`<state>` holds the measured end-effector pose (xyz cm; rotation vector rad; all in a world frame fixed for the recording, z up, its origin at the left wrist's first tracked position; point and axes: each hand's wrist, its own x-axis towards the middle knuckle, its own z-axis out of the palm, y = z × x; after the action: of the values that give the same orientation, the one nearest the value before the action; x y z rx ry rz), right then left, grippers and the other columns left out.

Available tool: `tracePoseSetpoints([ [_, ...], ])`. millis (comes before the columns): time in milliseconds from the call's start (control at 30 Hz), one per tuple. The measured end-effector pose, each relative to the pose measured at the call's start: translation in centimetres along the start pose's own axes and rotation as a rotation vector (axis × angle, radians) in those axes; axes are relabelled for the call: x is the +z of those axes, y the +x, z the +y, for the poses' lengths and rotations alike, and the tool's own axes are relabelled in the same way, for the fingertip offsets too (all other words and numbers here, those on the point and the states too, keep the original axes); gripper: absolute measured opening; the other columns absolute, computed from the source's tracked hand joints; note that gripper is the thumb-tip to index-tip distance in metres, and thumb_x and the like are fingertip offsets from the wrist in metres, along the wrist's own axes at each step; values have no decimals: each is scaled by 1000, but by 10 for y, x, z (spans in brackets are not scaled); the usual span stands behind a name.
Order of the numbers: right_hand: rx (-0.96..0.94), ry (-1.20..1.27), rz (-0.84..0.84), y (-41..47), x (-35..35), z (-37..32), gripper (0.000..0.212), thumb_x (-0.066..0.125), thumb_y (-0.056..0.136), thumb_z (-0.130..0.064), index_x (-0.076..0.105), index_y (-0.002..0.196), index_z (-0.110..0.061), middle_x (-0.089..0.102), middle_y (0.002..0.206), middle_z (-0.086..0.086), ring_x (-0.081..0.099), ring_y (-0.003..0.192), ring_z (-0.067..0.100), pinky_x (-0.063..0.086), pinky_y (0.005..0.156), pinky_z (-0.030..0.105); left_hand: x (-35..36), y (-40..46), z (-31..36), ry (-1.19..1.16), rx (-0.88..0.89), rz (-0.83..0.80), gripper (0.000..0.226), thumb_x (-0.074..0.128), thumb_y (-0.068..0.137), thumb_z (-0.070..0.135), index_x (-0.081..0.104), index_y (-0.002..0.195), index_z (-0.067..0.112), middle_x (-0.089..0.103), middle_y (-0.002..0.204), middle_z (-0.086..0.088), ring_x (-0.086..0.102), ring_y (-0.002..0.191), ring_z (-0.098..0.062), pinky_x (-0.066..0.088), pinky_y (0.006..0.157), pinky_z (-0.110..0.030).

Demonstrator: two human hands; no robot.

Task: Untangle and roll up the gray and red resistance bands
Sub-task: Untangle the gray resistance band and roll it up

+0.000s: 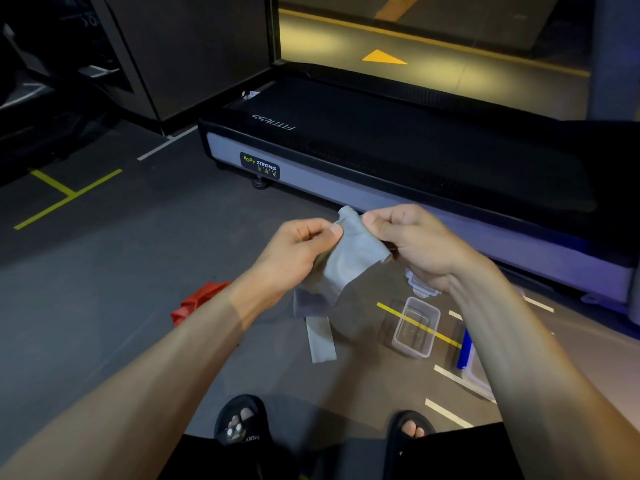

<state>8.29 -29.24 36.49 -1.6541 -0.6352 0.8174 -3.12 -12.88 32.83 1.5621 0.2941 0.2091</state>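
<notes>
The gray band (349, 258) is held up between both hands, its top end pinched by the fingers (334, 230) of the left hand (294, 252) and of the right hand (415, 240); the rest hangs limp below the fingers. The red band (197, 301) is left crumpled on the floor (104, 271), well below and left of the fingers. The material is judged thin, soft and light, perhaps slightly clingy; it is best gripped at the flat end so a tight roll can be begun.
</notes>
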Motion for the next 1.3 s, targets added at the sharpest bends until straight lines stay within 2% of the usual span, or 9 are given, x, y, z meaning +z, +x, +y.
tracePoseSetpoints([
  [100,-17,-35,48,1,3,0,19,53,107,-17,71,113,-12,74,110,21,67,95,22,50,88,37,2,1,-2,-24,7,17,17,60,104,22,75,98,16,76,90,-8,67,83,-18,51,82,-35],
  [267,20,-192,55,3,7,1,19,50,109,-21,69,112,-16,72,95,6,62,81,13,51,64,22,3,3,-2,40,32,100,19,62,102,18,74,88,16,71,71,7,61,64,-3,46,63,-17],
  [400,10,-221,28,1,11,2,20,61,103,-30,69,111,-14,67,78,-9,58,68,1,49,60,18,3,3,-5,107,40,143,19,64,101,23,74,88,12,71,70,6,60,62,-4,45,60,-18],
  [600,-42,-226,125,3,8,3,12,73,96,-23,77,105,-19,73,105,20,63,84,12,50,80,30,-1,1,-3,125,5,-34,20,61,102,24,68,85,17,65,75,-4,55,67,-14,42,61,-25],
  [767,-53,-207,165,2,4,4,7,70,97,-20,76,101,-22,71,88,3,62,78,5,48,77,22,-5,2,-8,51,-25,-140,21,64,101,21,65,81,17,52,68,-6,48,61,-13,39,60,-25],
  [867,-77,-196,173,2,5,3,10,67,100,-20,76,103,-23,76,86,0,64,78,4,48,79,25,-6,3,-6,21,17,-131,19,70,95,31,69,82,16,53,77,-13,47,70,-22,40,66,-29],
  [1000,-86,-217,180,2,5,3,13,63,102,-20,75,103,-22,79,92,6,67,82,11,50,80,34,-6,5,-7,-8,25,-96,18,69,95,29,74,82,17,66,81,-4,57,77,-18,45,75,-36],
  [1200,-94,-256,182,-1,10,-2,16,58,105,-18,74,102,-20,76,91,15,61,76,16,46,71,32,-4,6,-9,42,20,0,22,69,96,25,75,75,22,69,76,2,59,72,-13,46,73,-33],
  [1300,-97,-303,159,0,10,-1,18,55,106,-20,73,102,-23,76,90,12,61,75,17,48,69,34,-3,5,-7,58,31,51,21,69,96,22,73,75,20,66,73,-1,55,67,-10,44,66,-25],
])
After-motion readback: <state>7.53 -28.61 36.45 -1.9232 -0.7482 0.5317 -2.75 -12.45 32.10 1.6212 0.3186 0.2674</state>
